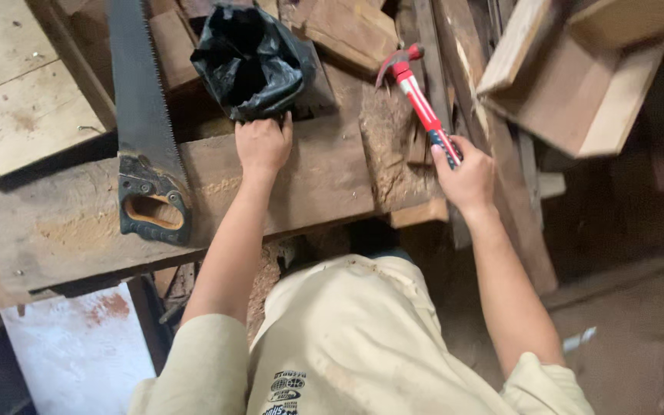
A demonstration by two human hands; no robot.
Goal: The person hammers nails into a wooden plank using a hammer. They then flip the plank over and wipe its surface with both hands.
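My right hand (pixel 466 177) grips the lower end of a red claw hammer (pixel 418 98), whose head points up and left over the planks. My left hand (pixel 263 144) rests on the wooden bench top, fingers pinching the bottom edge of an open black plastic bag (pixel 249 60). The bag stands just beyond that hand, its mouth gaping toward me. Sawdust lies on the plank (pixel 324 173) between my two hands.
A hand saw (pixel 144 123) with a black and orange handle lies on the bench to the left. Light plywood sheets (pixel 17 92) sit far left. Stacked boards and a wooden box (pixel 585 84) crowd the upper right. A white panel (pixel 78 353) leans below the bench.
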